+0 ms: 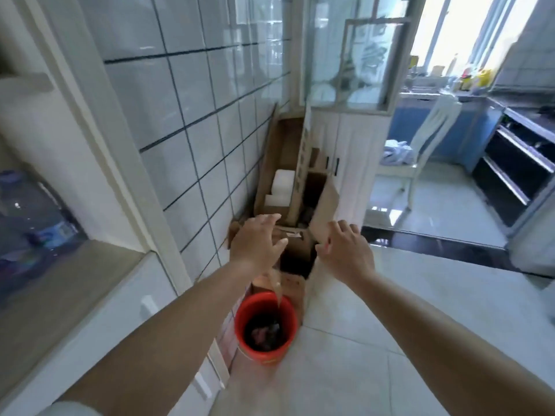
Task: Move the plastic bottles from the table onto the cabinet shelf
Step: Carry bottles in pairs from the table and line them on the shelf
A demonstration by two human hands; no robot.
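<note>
My left hand (258, 241) and my right hand (345, 250) are both stretched out in front of me with fingers spread and relaxed, holding nothing. They hover above cardboard boxes on the floor. At the far left, large clear plastic bottles with blue labels (33, 223) lie inside a cabinet recess, on its wooden shelf (75, 277). No table is in view.
A red bucket (265, 325) with dark contents stands on the floor below my hands. Open cardboard boxes (288, 181) lean against the tiled wall (180, 100). A glass-door cabinet (357, 64) stands ahead. A white chair (420, 151) and kitchen counter lie to the right.
</note>
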